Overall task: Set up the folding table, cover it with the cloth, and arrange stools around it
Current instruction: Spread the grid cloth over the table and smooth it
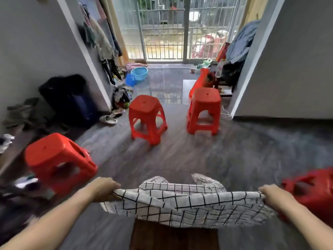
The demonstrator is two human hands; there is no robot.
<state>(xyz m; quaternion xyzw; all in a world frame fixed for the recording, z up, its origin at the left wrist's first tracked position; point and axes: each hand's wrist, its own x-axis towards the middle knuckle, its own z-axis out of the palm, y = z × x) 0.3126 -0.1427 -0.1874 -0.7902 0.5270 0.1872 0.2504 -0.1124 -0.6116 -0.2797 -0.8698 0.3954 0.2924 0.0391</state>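
A white cloth with a black grid hangs stretched between my hands, sagging in the middle. My left hand grips its left corner and my right hand grips its right corner. Below the cloth shows a dark brown wooden surface, apparently the table top, mostly hidden. Two red plastic stools stand upright ahead, one in the middle and one to the right. A third red stool stands tilted at the left. Another red stool is at the right edge, blurred behind my right hand.
A black bag and shoes lie by the left wall. Clothes hang on both sides of the doorway. Blue basins sit near the barred glass door. More red stools and clutter stand at the back right.
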